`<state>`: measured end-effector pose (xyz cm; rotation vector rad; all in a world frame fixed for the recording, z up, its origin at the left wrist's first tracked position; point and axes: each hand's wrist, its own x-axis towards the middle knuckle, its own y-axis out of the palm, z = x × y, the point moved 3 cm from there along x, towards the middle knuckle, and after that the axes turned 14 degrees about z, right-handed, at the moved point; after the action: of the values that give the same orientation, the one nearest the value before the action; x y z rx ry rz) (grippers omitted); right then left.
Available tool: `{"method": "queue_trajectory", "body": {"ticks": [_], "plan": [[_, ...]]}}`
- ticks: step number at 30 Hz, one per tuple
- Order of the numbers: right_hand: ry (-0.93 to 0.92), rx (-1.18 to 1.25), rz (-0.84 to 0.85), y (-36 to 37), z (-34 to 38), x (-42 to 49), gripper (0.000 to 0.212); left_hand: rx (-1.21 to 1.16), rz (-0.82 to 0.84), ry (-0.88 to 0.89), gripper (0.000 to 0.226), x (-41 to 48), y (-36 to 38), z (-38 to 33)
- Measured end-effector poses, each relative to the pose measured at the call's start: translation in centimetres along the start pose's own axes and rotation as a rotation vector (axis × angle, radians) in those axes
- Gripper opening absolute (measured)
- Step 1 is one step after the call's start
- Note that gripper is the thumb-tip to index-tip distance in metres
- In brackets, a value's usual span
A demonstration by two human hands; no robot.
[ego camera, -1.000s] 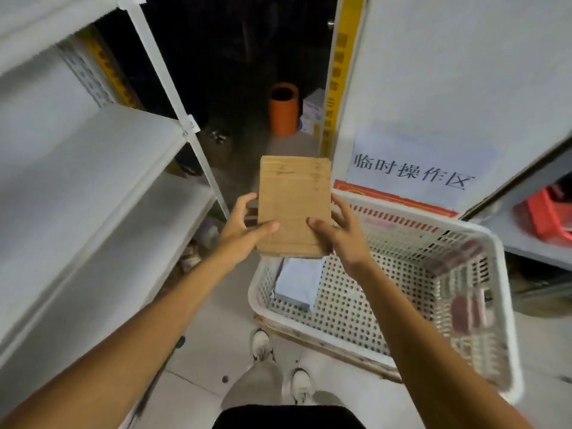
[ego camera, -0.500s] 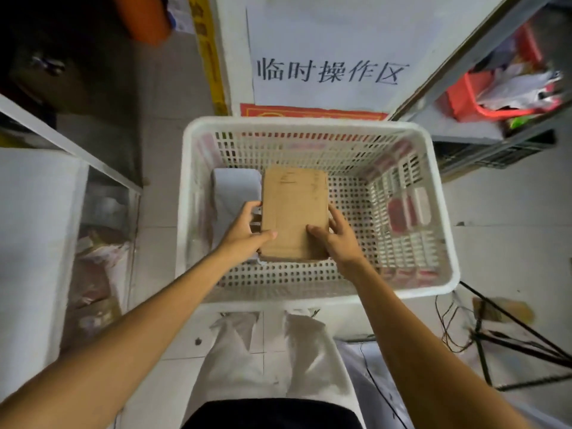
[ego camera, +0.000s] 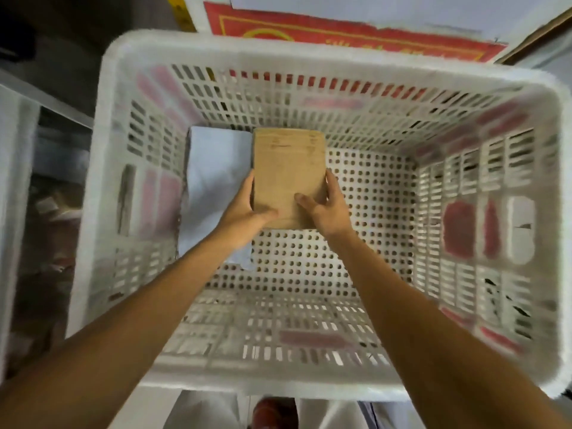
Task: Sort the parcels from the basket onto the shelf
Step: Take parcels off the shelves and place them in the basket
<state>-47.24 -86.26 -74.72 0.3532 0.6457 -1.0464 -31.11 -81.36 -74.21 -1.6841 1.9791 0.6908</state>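
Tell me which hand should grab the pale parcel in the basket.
Left. The pale parcel lies under the left hand, along the basket wall; the right hand grips the brown parcel on its far side. The left must release that first.

light: even, bright indoor | shadows: soft | blur: strong motion blur on basket (ego camera: 102,168) rim and walls | edges: wide-angle bowing | top-left corner: dark

The white perforated plastic basket (ego camera: 309,52) is smeared by motion blur, and the picture's edge cuts its right rim. Print on the flat brown cardboard parcel (ego camera: 288,168) is unreadable; the left hand (ego camera: 244,209) and right hand (ego camera: 328,209) cover its near corners. The left forearm partly hides the pale blue flat parcel (ego camera: 216,174) by the basket's left wall.
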Motion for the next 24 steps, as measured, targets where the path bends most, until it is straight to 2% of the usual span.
{"method": "queue_trajectory", "body": {"ticks": [2,5,7,9,11,14,17,19,22,24], "plan": [[0.003,-0.043,-0.026,0.2,-0.5,1.7,0.077,0.132,0.008,0.071,0.089,0.4,-0.1,0.2],[0.011,-0.115,-0.050,1.3,-1.7,3.6,0.079,0.709,-0.039,-0.020,0.090,1.2,-1.0,1.5],[0.029,-0.192,-0.067,1.8,-2.9,4.3,0.077,1.110,-0.006,-0.078,0.085,2.0,-1.6,2.8],[0.015,-0.247,-0.107,1.8,-4.0,4.5,0.076,1.309,0.030,-0.019,0.075,2.4,-1.8,4.1],[-0.007,-0.252,-0.114,1.7,-4.5,4.6,0.075,1.319,0.020,0.015,0.073,2.5,-2.1,4.7],[0.031,-0.239,-0.143,2.0,-4.2,4.4,0.072,1.270,0.080,-0.033,0.078,2.6,-2.1,4.9],[0.065,-0.238,-0.227,2.1,-2.8,2.7,0.055,1.171,0.129,-0.068,0.078,1.7,-2.0,3.9],[0.044,-0.243,-0.187,2.1,-1.2,0.6,0.046,1.111,0.138,-0.053,0.078,0.3,-2.3,2.2],[0.018,-0.367,-0.061,2.1,2.2,-3.0,0.049,1.015,0.148,-0.007,0.072,-2.4,-2.8,-1.0],[-0.012,-0.467,-0.023,2.3,5.0,-5.5,0.051,0.862,0.180,-0.031,0.068,-4.7,-2.9,-3.6]]}}
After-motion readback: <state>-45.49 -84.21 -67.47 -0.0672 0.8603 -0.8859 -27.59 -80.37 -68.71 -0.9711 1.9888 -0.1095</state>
